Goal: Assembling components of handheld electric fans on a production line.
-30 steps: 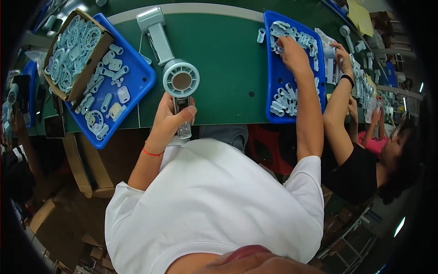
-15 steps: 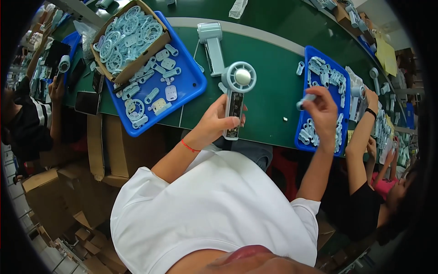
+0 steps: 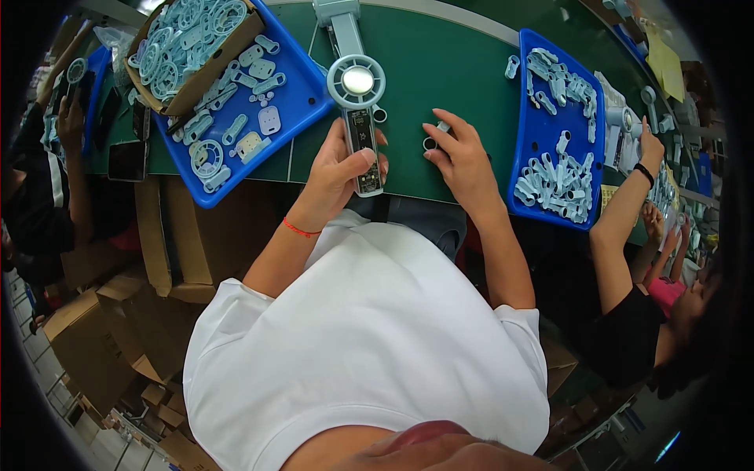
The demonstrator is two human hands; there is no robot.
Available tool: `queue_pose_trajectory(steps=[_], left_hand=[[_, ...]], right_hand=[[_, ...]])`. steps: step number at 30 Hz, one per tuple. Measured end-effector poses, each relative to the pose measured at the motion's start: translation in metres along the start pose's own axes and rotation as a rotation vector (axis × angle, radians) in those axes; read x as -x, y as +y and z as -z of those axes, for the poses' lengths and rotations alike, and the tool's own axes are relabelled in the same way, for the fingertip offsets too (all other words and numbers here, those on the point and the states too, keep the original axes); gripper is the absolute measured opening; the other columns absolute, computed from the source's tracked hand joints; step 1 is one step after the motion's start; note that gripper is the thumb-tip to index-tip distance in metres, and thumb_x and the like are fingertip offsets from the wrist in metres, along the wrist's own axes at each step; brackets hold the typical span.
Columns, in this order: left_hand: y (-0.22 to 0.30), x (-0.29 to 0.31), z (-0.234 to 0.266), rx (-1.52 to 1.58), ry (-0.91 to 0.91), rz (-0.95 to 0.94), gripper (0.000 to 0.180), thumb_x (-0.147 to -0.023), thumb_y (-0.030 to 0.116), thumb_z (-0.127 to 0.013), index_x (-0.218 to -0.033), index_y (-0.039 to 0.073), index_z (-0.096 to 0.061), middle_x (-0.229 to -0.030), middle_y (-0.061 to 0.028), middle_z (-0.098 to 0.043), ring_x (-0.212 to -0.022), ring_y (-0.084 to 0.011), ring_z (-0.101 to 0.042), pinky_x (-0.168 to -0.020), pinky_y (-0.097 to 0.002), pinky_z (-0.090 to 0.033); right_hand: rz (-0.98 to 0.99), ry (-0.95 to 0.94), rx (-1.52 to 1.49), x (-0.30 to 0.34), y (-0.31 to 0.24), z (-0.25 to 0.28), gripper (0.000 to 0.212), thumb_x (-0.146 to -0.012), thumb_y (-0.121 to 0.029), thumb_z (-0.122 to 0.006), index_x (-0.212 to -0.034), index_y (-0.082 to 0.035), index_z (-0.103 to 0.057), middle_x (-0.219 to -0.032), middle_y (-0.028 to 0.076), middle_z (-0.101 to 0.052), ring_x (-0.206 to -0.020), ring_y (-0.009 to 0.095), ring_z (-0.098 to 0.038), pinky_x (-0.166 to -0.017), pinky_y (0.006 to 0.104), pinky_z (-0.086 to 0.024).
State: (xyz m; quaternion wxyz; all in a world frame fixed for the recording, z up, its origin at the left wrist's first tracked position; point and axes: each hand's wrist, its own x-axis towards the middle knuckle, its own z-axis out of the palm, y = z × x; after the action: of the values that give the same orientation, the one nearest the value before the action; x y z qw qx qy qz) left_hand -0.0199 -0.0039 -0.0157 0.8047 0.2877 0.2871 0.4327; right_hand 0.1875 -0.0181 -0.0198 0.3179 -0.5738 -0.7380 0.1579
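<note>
Wrapping round the handle of a pale-blue handheld fan [image 3: 362, 133], the left hand [image 3: 342, 167] has its fingers closed, thumb across the bared circuit board. The fan stands head away from the body, its lower end close to the near edge of the green tabletop [image 3: 440, 67]. The fingers of the right hand [image 3: 465, 157] are bent, pinching a small ring-ended piece [image 3: 444, 126]; a gap of tabletop separates it from the fan. Just beside the fan's neck lies a loose ring part [image 3: 380, 115]; beyond its head lies a second fan [image 3: 343, 30]. A wide strip of green runs from the two fans across to the right tray [image 3: 542, 132], giving the right hand room sideways and forward. One clip [image 3: 513, 67] lies just outside that tray's left edge. The left tray [image 3: 308, 118] lies near the left hand, its near corner jutting past the table edge, a carton [image 3: 224, 72] of rings on it.
</note>
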Motion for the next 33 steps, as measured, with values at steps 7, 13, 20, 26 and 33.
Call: queue_pose_trajectory(steps=[7,13,20,26,33], left_hand=[[-0.002,-0.007,0.003,-0.09,-0.123,0.007,0.056,-0.074,0.016,-0.067,-0.118,0.003,-0.037,-0.107,-0.0122,-0.051,-0.085,-0.0183,-0.057,-0.071,-0.0318,-0.048],[-0.001,-0.008,-0.004,-0.013,-0.147,0.039,0.057,-0.076,0.017,-0.064,-0.123,0.004,-0.035,-0.115,-0.0173,-0.05,-0.083,-0.0202,-0.06,-0.067,-0.0308,-0.05],[-0.004,-0.012,-0.003,-0.029,-0.123,0.096,0.056,-0.079,0.021,-0.062,-0.124,0.006,-0.033,-0.107,-0.0154,-0.051,-0.076,-0.0174,-0.058,-0.066,-0.0307,-0.05],[-0.011,-0.014,-0.002,-0.303,-0.066,0.008,0.074,-0.077,0.021,-0.068,-0.134,0.002,-0.025,-0.109,-0.0121,-0.049,-0.086,-0.0176,-0.057,-0.075,-0.0303,-0.048],[-0.015,-0.015,-0.012,-0.941,-0.065,-0.354,0.099,-0.066,0.029,-0.08,-0.138,-0.002,-0.019,-0.125,-0.0195,-0.045,-0.111,-0.0316,-0.05,-0.093,-0.0375,-0.04]], right_hand=[[0.08,-0.133,0.278,-0.004,-0.005,0.031,0.03,-0.064,-0.004,-0.072,-0.093,-0.007,-0.064,-0.092,0.006,-0.063,-0.084,0.023,-0.058,-0.073,0.0298,-0.045],[-0.262,-0.202,-0.264,-0.007,-0.025,0.037,0.022,-0.073,-0.001,-0.066,-0.094,-0.005,-0.062,-0.092,0.006,-0.064,-0.083,0.016,-0.058,-0.073,0.0287,-0.044],[-0.389,-0.164,-0.844,0.002,-0.013,0.032,0.026,-0.077,0.003,-0.064,-0.102,-0.001,-0.056,-0.097,0.012,-0.064,-0.098,0.02,-0.06,-0.08,0.0289,-0.049],[-0.534,0.02,-0.982,-0.005,-0.032,0.028,0.031,-0.077,-0.002,-0.068,-0.106,0.002,-0.057,-0.089,0.011,-0.064,-0.082,0.02,-0.066,-0.064,0.0241,-0.053],[-0.631,0.045,-0.841,-0.01,-0.046,0.012,0.026,-0.077,-0.003,-0.069,-0.101,0.006,-0.061,-0.086,0.011,-0.065,-0.071,0.013,-0.062,-0.06,0.0239,-0.052]])
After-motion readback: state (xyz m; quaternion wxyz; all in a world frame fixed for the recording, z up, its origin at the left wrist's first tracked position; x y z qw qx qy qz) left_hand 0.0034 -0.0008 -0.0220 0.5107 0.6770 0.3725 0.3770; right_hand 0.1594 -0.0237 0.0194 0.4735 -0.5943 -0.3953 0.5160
